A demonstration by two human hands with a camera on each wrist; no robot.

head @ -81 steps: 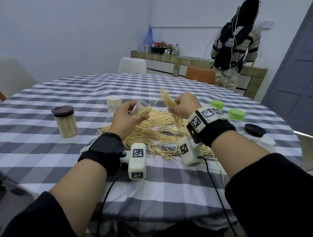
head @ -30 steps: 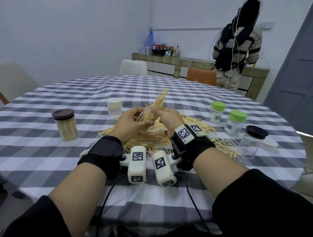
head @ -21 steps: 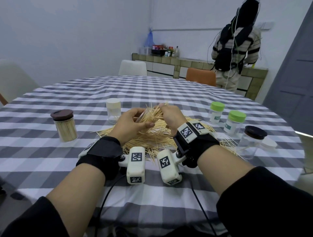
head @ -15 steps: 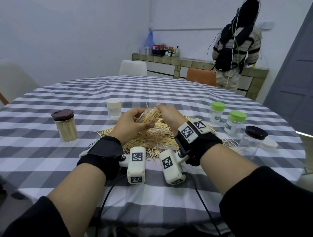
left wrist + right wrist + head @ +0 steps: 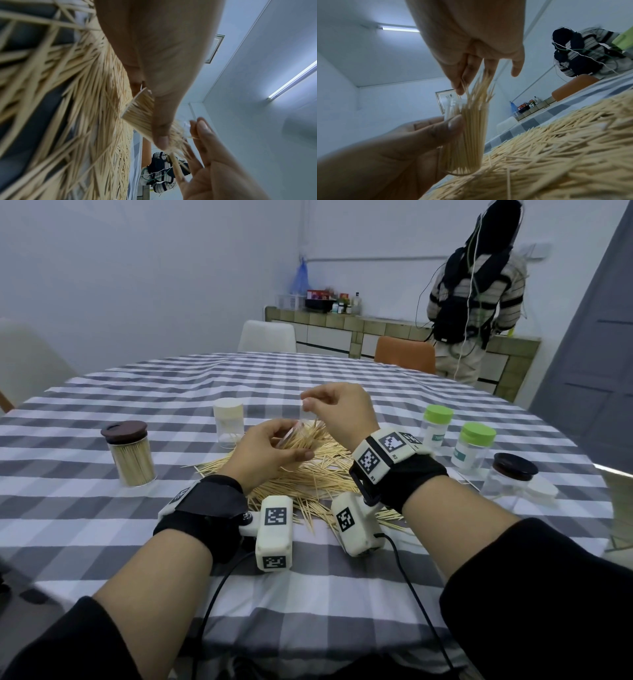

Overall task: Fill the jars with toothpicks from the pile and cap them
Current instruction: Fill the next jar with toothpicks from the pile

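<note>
Clear jar gripped in left hand, right hand pinching protruding toothpicks (jar's rim blurred).

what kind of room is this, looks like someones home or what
Most likely a dining area in a home or small flat: a round table under a grey checked cloth with chairs pulled up, a tiled counter along the back wall holding bottles and packets, and a framed picture on the wall.

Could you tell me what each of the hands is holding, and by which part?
Left hand grips the clear jar round its side; right hand pinches the toothpicks' protruding tips.
</note>
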